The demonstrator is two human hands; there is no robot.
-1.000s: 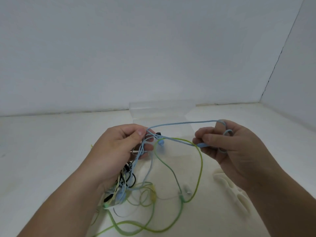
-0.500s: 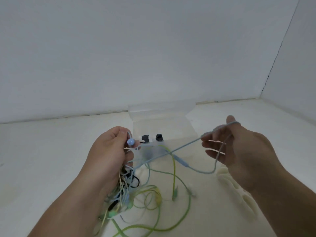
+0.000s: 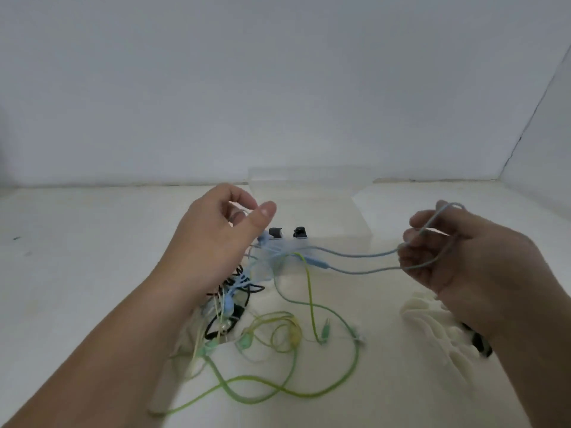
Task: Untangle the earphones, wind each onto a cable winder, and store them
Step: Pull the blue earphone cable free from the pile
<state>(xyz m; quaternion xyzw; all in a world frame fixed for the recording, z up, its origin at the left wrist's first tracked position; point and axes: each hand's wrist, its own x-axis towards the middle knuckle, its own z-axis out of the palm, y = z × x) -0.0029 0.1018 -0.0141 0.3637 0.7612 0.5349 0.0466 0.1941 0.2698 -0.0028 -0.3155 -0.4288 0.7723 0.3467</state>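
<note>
A tangle of earphones (image 3: 227, 310) with blue, green, yellow and black cables hangs from under my left hand (image 3: 213, 242) down to the white table. That hand's thumb and forefinger are apart, and its lower fingers are hidden where the cables run in. A blue earbud (image 3: 262, 239) sits just below the thumb. Two strands of the blue earphone cable (image 3: 364, 261) stretch rightward to my right hand (image 3: 463, 261), which holds them looped round its curled fingers. Long loops of green cable (image 3: 262, 393) lie on the table in front. White cable winders (image 3: 429, 329) lie under my right wrist.
A clear plastic box (image 3: 309, 193) stands open behind the hands, with two small black pieces (image 3: 287, 233) at its front edge. A black object (image 3: 479, 341) lies beside the winders. White walls close the table at the back and right.
My right hand has drawn the blue cable further right, so the strands are longer. My left hand has risen, and its thumb and forefinger have spread apart.
</note>
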